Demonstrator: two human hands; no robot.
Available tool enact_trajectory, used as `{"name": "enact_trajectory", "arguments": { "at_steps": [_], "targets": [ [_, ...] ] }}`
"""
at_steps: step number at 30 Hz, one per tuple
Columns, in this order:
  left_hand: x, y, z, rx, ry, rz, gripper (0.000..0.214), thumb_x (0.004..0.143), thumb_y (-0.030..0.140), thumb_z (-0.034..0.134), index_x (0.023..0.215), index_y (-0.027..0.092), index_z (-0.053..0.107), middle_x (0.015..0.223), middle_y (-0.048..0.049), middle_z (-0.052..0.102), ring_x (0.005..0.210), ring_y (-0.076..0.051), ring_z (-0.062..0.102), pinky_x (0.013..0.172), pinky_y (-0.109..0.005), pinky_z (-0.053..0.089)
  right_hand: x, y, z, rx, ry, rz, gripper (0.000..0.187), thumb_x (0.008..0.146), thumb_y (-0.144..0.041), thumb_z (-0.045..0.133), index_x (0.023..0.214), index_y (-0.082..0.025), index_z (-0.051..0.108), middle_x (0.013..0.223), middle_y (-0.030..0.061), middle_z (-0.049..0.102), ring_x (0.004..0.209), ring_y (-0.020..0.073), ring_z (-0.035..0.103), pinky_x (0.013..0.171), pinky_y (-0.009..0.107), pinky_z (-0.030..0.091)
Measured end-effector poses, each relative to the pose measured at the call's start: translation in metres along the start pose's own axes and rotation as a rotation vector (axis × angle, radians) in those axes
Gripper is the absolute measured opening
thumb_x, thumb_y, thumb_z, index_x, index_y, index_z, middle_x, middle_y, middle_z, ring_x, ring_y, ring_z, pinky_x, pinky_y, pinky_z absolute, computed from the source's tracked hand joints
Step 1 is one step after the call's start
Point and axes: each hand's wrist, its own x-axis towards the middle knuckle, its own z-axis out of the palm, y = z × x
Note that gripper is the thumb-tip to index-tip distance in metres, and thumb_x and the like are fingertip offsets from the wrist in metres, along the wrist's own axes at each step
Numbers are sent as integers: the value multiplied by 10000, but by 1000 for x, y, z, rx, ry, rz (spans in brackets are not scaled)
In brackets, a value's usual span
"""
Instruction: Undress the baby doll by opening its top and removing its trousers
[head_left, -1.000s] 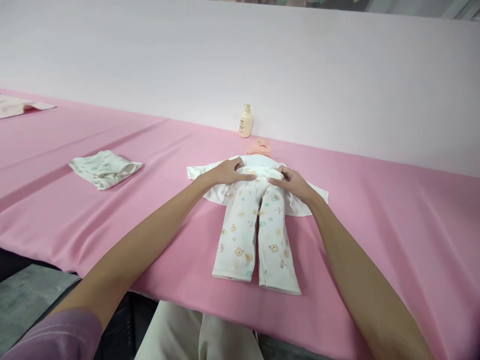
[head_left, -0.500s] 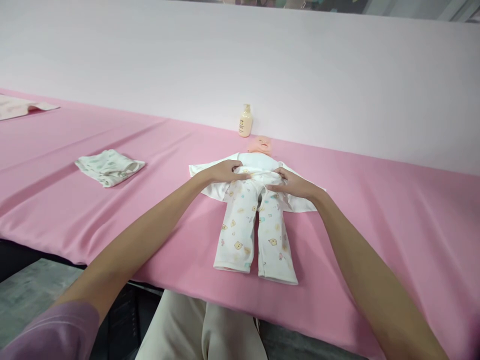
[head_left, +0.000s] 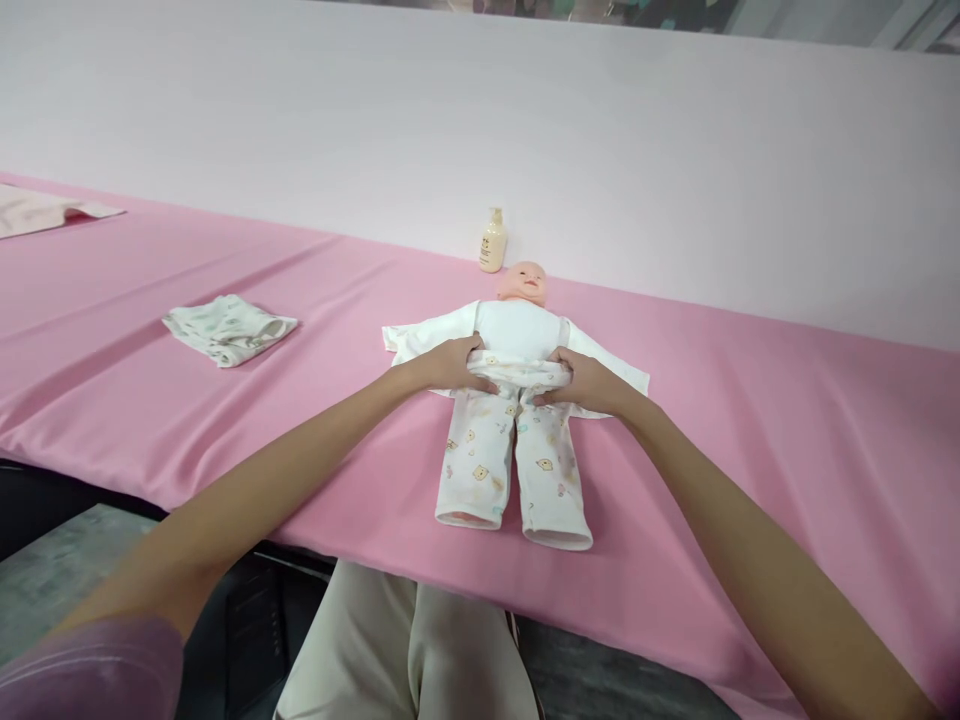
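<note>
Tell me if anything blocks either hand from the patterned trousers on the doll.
Nothing visible does: the left hand and right hand both grip the patterned trousers at the waist. The pump bottle stands beyond, by the doll's head, and the folded cloth lies off to the left.

- Left sleeve (head_left: 97,670): purple, short, loose around the upper arm, with paler lines like stitching running across it near the hem.
- Forearms (head_left: 300,470): bare, long and slim, narrowing towards the wrists.
- Hands (head_left: 453,366): bare, with slender fingers.
- Trousers (head_left: 435,650): pale beige, plain cloth, softly creased over the thighs; a dark strip with a pale line shows along the outer right side.
</note>
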Motion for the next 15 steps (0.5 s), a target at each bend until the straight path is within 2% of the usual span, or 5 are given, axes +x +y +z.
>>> {"name": "enact_trajectory", "arguments": {
  "at_steps": [4,8,12,15],
  "targets": [
    [-10,-4,9,-25,35,45,460,738,596,766,872,234,516,867,-20,628,804,-234,608,637,-308,374,-15,3,13,26,46,-21,523,704,-666,831,910,-270,560,894,-13,659,837,231,583,682,320,405],
    [-19,-6,11,-52,34,87,324,815,512,685,872,229,537,850,-10,608,777,-207,578,652,-305,378,-24,3,14,15,65,-42,532,758,-717,767,959,-268,567,913,-3,646,839,225,561,715,331,398],
    [-26,-6,2,-67,-68,47,468,829,668,668,964,231,571,933,-31,642,808,-214,597,651,-301,389,-32,-2,3,37,-47,-87,631,741,-759,762,1095,-265,591,987,30,638,878,244,567,729,347,419],
    [-31,-5,-3,-81,-166,0,666,715,754,757,1115,246,596,1052,-52,685,900,-249,642,684,-301,423,-36,-5,-2,58,-133,-63,755,629,-731,855,1160,-268,585,1062,53,643,929,274,589,730,357,451]
  ]
}}
